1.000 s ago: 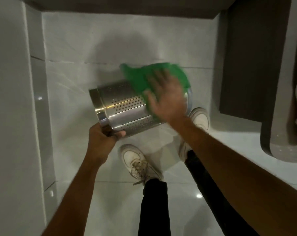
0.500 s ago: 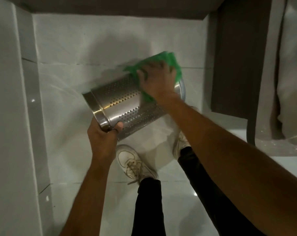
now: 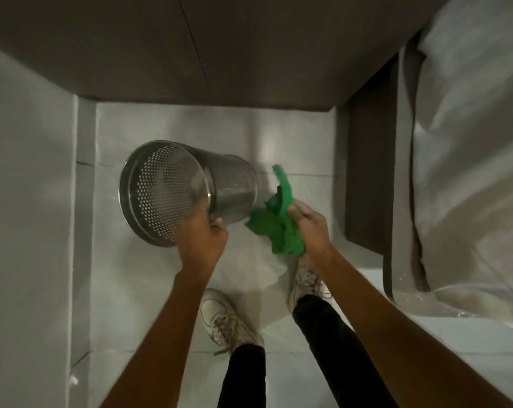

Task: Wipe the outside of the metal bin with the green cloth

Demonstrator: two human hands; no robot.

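The perforated metal bin (image 3: 231, 187) is held tilted in the air over the floor, its open mouth turned towards me at the left. My left hand (image 3: 200, 235) grips the near rim of the bin. The green cloth (image 3: 276, 228) is bunched in my right hand (image 3: 309, 228), just right of the bin's base end. One strip of cloth sticks upward. The cloth's left edge is beside the bin's lower wall; whether it touches I cannot tell.
White tiled floor (image 3: 279, 142) lies below. A white wall (image 3: 28, 201) stands on the left, a dark cabinet (image 3: 190, 48) ahead, a dark panel (image 3: 367, 172) and a bed with pale bedding (image 3: 470, 142) on the right. My white shoes (image 3: 223, 319) are underneath.
The bin has turned so its open mouth faces me. My right hand has come off the top of the bin and dropped to its right end, with the cloth now bunched.
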